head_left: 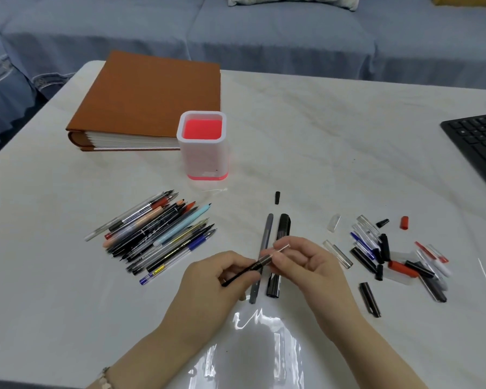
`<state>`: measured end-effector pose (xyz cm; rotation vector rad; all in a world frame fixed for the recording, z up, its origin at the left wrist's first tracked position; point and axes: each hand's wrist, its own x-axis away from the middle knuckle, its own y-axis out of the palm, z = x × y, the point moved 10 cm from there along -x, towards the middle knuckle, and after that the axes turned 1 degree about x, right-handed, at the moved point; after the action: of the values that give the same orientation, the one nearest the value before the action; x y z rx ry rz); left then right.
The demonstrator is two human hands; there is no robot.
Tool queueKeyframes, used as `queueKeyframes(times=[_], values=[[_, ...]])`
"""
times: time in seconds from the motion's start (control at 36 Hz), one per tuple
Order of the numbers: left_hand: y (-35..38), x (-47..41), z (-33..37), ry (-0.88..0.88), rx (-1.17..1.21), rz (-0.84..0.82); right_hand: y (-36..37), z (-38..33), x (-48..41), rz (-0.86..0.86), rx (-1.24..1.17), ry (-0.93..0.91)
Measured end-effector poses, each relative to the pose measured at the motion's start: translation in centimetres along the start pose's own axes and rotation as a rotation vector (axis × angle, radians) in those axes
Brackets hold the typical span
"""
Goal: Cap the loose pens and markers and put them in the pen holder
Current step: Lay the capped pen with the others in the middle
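Black pen [243, 273], seemingly clear-capped

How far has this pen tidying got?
Early days. Done: a grey pen and a black marker lie capped on the table, not yet stored. In hand: the left hand holds a thin black pen while the right hand fits a clear cap. Left: the pen pile, the loose caps, and the empty pen holder.

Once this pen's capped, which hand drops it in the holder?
Left, probably. The left hand grips the thin black pen's barrel; the white, red-bottomed pen holder stands on its side. The right hand only pinches the clear cap.
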<state>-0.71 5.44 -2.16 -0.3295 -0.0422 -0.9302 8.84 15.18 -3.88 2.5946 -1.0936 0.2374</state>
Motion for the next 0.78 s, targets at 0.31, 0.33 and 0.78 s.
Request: queueKeyframes(times=[0.31,0.33,0.78], values=[[-0.1,-0.5,-1.8,-0.136,0.142,-0.043,1.1,0.8,0.2,0.019,0.018,0.014],[-0.6,-0.5,-1.5,-0.074,0.024,-0.029,1.1,0.7,0.0,0.032,0.037,0.001],[-6.3,-1.3,-3.8,0.157,-0.94,0.218,3.3,0.2,-4.9,0.081,1.352,-0.416]])
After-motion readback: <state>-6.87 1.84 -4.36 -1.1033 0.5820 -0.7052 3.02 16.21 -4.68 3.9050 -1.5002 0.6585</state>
